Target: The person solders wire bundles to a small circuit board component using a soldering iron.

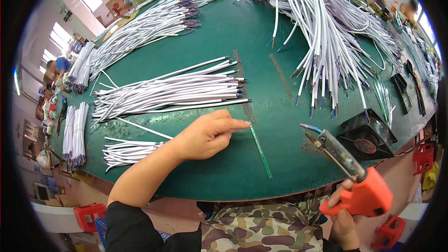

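My left hand (210,135) has its index finger stretched out and its other fingers curled. The fingertip meets the far end of a narrow green circuit-board strip (261,153) lying on the table. My right hand (344,214) is wrapped round the red-orange handle of a soldering gun (366,193). The gun's grey metal barrel and thin side tube point up and left, with the tip right of the strip and apart from it. Beyond my left hand lies a bundle of white cables (172,91) with bare coloured wire ends. A smaller cable bundle (133,151) lies beside my left forearm.
A large heap of white cables (322,37) hangs over the far right. More bundles (144,28) lie far left. A black fan (368,135) stands close to the gun, near a black holder (400,92) and loose green strips (383,100). Other people work around the table.
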{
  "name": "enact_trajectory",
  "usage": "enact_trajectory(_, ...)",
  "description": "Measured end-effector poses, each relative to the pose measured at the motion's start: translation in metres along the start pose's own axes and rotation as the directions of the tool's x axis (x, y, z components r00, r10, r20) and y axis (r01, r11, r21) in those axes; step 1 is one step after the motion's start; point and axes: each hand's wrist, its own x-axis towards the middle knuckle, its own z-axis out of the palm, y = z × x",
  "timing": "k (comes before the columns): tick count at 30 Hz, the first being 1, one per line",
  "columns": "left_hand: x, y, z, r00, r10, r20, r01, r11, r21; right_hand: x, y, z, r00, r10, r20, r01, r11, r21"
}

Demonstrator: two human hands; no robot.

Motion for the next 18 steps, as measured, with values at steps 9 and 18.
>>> enact_trajectory(9, 0.004, -0.003, 0.0, 0.992, -0.03, 0.121, 0.044, 0.992, -0.114, 0.033, -0.004, 0.027, 0.988, 0.126, 0.089, -0.137, 0.983, 0.126)
enact_trajectory(18, 0.002, 0.001, 0.0, 0.964, -0.257, 0.072, 0.265, 0.953, -0.146, 0.056, -0.013, 0.042, 0.946, 0.212, 0.247, -0.222, 0.975, 0.015)
